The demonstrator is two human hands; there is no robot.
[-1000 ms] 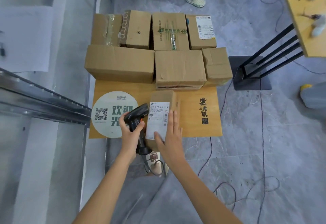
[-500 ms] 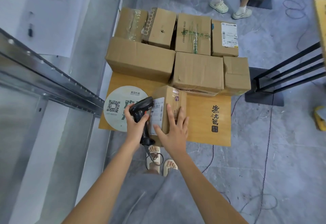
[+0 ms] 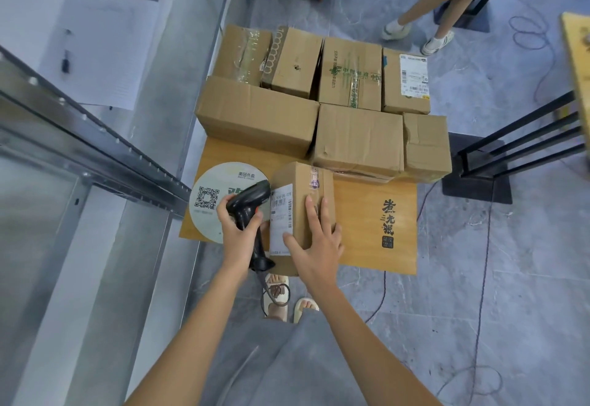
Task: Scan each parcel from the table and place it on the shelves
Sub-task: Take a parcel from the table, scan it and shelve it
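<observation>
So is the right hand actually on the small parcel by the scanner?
Touching. The head view shows the right hand laid on the small parcel, fingers spread over its top and thumb on its label.

Bright, even light; wide-angle bending at edges.

parcel depot: stacked cartons [image 3: 258,115], metal shelving [image 3: 95,156]
</observation>
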